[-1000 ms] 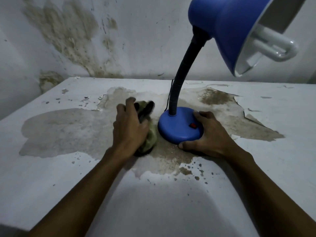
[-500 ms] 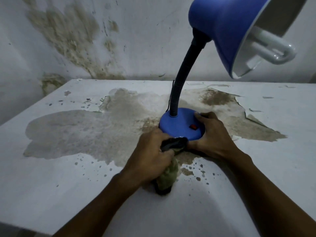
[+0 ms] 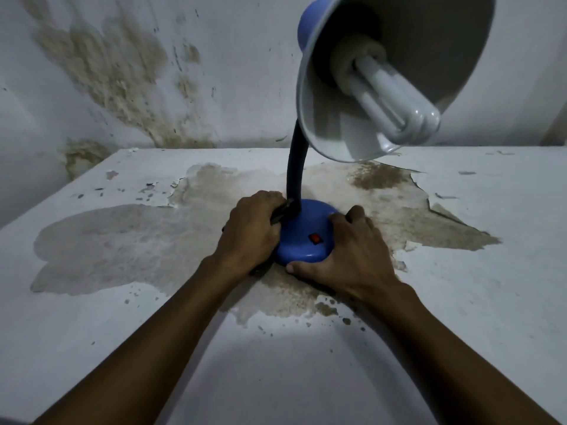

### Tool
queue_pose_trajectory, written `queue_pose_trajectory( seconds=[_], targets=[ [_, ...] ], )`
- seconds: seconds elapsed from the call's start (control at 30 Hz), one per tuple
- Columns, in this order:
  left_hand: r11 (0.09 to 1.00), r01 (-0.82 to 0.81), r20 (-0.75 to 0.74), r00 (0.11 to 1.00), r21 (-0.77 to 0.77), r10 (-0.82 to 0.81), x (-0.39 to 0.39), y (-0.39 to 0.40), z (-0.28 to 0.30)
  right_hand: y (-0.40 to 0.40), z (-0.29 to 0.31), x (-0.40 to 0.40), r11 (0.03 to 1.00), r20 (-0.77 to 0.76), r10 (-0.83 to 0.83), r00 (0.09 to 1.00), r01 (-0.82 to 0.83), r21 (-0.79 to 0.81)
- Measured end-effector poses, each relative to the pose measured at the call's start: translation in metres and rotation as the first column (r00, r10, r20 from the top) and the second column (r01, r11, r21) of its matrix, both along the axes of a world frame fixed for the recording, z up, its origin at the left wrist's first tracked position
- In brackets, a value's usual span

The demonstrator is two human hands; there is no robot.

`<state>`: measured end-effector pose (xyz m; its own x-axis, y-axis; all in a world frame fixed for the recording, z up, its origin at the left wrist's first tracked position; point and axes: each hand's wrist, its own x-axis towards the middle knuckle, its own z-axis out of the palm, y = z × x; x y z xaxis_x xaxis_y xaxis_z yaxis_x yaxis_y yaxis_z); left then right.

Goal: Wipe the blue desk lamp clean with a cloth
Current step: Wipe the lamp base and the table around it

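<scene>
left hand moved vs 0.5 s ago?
Yes. The left hand went from the near front edge of the lamp base up to the base's left side, its fingers now beside the neck.

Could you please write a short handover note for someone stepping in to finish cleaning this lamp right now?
Left hand: closed on the cloth, which is mostly hidden under it, pressed against the left side of the lamp base by the foot of the black neck.
Right hand: cups the right edge of the base and steadies it, thumb at the front rim.
Lamp: upright on the peeling white table, shade tilted towards the camera, bulb showing.
Done: cannot tell how much of the base has been wiped.
Left: finish the base, then the neck and shade, as neither is being touched yet.
</scene>
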<state>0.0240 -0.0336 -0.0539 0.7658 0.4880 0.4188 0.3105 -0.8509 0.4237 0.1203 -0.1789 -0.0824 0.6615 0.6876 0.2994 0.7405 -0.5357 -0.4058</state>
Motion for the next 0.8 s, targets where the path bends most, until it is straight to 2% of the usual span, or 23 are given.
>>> queue_pose_trajectory(
  seconds=[0.07, 0.13, 0.2, 0.27, 0.33, 0.5, 0.6, 0.73, 0.8],
  targets=[
    [0.989, 0.137, -0.022, 0.990, 0.057, -0.136, -0.007, -0.009, 0.001, -0.004, 0.002, 0.003, 0.999, -0.058, 0.036, 0.998, -0.035, 0.024],
    [0.940, 0.341, -0.018, 0.940, -0.007, -0.341, -0.016, -0.020, 0.005, -0.007, 0.005, 0.006, 0.997, -0.095, 0.075, 0.993, -0.071, 0.038],
    [0.898, 0.432, 0.002, 0.901, -0.082, -0.434, -0.022, -0.016, 0.007, -0.009, 0.006, 0.007, 0.994, -0.112, 0.108, 0.988, -0.103, 0.046],
    [0.919, 0.366, 0.072, 0.930, -0.144, -0.359, -0.024, 0.000, 0.008, -0.012, 0.006, 0.006, 0.992, -0.116, 0.118, 0.986, -0.113, 0.048],
    [0.958, 0.252, 0.143, 0.962, -0.139, -0.233, -0.025, 0.017, 0.005, -0.010, 0.003, 0.000, 0.989, -0.122, 0.141, 0.982, -0.134, 0.064],
    [0.998, -0.064, 0.057, 0.996, 0.003, 0.064, -0.010, 0.027, -0.004, 0.005, -0.001, -0.018, 0.986, -0.112, 0.169, 0.979, -0.166, 0.035],
    [0.999, 0.013, 0.018, 1.000, 0.042, -0.013, -0.011, 0.012, -0.001, 0.006, -0.001, -0.017, 0.991, -0.104, 0.132, 0.986, -0.130, 0.030],
    [0.954, 0.299, 0.020, 0.954, 0.006, -0.299, -0.023, -0.013, 0.000, 0.005, -0.001, -0.016, 0.984, -0.133, 0.152, 0.979, -0.138, 0.110],
    [0.950, 0.310, 0.014, 0.951, -0.041, -0.310, -0.023, -0.004, 0.001, 0.004, -0.003, -0.016, 0.981, -0.150, 0.166, 0.975, -0.148, 0.129]
  ],
)
